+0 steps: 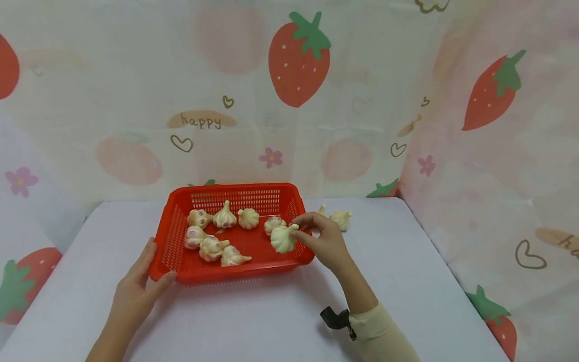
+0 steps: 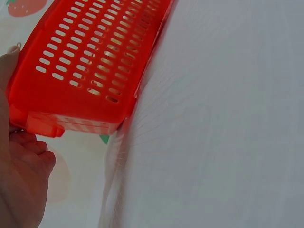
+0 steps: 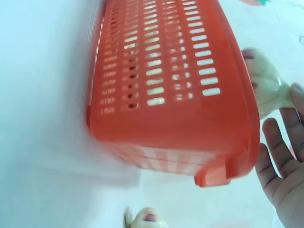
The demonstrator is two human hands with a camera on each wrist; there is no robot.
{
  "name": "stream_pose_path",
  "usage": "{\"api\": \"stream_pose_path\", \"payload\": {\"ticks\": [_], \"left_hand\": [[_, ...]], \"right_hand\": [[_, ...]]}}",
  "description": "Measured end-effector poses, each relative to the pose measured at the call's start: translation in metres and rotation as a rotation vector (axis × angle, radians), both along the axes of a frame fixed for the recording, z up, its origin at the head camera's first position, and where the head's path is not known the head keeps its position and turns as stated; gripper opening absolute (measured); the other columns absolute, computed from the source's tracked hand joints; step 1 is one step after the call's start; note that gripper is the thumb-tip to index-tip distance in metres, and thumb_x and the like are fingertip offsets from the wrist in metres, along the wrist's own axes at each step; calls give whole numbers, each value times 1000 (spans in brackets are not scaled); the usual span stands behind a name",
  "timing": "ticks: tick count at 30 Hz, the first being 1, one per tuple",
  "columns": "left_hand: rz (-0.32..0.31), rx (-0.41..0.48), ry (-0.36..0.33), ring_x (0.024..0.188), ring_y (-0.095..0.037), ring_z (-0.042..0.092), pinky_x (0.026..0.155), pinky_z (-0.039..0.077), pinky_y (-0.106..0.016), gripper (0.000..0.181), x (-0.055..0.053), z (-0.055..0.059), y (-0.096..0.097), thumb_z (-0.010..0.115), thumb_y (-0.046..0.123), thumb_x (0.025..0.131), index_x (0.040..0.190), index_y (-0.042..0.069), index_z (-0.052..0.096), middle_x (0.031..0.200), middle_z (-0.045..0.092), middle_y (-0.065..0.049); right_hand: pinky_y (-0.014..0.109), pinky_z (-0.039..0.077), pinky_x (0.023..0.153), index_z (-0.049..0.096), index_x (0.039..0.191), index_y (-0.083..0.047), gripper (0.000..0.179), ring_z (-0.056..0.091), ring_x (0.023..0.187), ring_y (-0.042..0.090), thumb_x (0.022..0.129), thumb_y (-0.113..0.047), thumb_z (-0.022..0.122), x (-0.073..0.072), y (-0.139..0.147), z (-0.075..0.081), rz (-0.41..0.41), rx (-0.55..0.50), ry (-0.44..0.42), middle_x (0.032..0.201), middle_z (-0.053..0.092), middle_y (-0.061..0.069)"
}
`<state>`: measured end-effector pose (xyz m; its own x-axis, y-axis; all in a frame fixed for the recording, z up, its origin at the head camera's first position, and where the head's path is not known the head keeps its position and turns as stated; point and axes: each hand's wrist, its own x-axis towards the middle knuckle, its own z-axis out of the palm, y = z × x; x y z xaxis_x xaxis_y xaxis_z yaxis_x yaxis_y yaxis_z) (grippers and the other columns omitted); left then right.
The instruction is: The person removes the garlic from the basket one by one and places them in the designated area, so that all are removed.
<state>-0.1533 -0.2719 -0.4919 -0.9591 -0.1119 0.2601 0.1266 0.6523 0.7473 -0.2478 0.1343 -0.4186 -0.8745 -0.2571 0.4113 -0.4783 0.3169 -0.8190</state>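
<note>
A red plastic basket [image 1: 208, 274] with slotted walls stands on the white table, several garlic bulbs [image 1: 224, 216] lying inside it. At its left front corner my left hand [image 1: 135, 289] holds the rim, thumb on the front side and fingers along the left side. The left wrist view shows that hand [image 2: 23, 175] at the basket's corner [image 2: 71, 102]. My right hand [image 1: 327, 244] pinches a pale garlic bulb [image 1: 283, 239] by its stem, over the basket's right part. In the right wrist view this bulb [image 3: 266, 85] shows beyond the rim, partly hidden.
Two more garlic bulbs lie on the table right of the basket: one [image 1: 341, 219] in plain sight, the other [image 1: 321, 209] mostly behind my right hand. Strawberry-printed cloth [image 1: 298, 141] hangs behind and at both sides. White table surface [image 1: 384, 261] extends to the right.
</note>
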Motion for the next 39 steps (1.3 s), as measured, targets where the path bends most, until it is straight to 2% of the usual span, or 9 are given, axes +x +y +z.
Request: {"api": "stream_pose_path", "payload": {"ticks": [7,11,17,22,28,30,32,36,39], "left_hand": [[-5,22,33,155,-2,15,99,19,6,88,2,-1,0,73,35,96,164,24,19,170,18,5],[-9,25,39,153,6,14,100,19,7,88,0,-2,1,74,34,96,164,25,19,170,19,6],[-9,22,19,156,-3,14,100,19,6,88,0,0,2,74,35,96,164,27,19,170,19,6],[-21,23,32,156,-5,16,99,19,8,89,1,1,0,75,32,95,164,25,20,170,19,4],[-18,19,59,152,7,14,99,20,7,88,0,2,-2,75,32,95,164,25,20,170,20,3],[-19,20,55,150,12,13,99,20,7,88,0,1,-1,75,33,95,164,25,19,170,20,3],[-24,25,47,151,10,13,99,19,7,88,1,0,-1,74,33,96,164,26,19,170,19,3],[-30,28,38,148,15,10,99,19,8,88,3,-1,-1,73,33,97,164,26,17,171,17,3],[-29,30,41,145,19,10,99,19,8,88,2,0,0,73,34,97,164,26,17,171,17,3]], "right_hand": [[44,57,87,75,106,-18,17,63,93,19,90,-17,81,0,8,2,41,-1,41,101,73,-3],[38,56,88,76,106,-18,17,62,94,20,90,-15,80,0,16,5,42,9,59,101,74,-3],[38,55,85,76,106,-16,18,62,93,21,90,-11,80,1,29,11,55,11,99,100,73,-1],[30,52,80,76,107,-15,21,63,93,19,88,-9,81,-3,38,13,18,24,118,101,74,0],[32,52,83,77,110,-10,24,62,99,28,87,-4,81,-9,44,18,1,20,122,108,75,7],[35,52,87,76,109,-6,23,62,102,29,87,-2,80,-6,46,24,-17,18,119,109,76,10],[37,52,92,76,108,-2,22,64,105,26,87,1,79,1,48,32,-39,19,128,110,76,13],[37,50,97,77,108,-7,20,64,105,17,88,-4,80,2,61,34,-83,27,165,109,77,7],[36,50,96,78,109,-15,21,63,105,15,89,-10,81,-9,76,27,-129,31,194,109,77,1]]}}
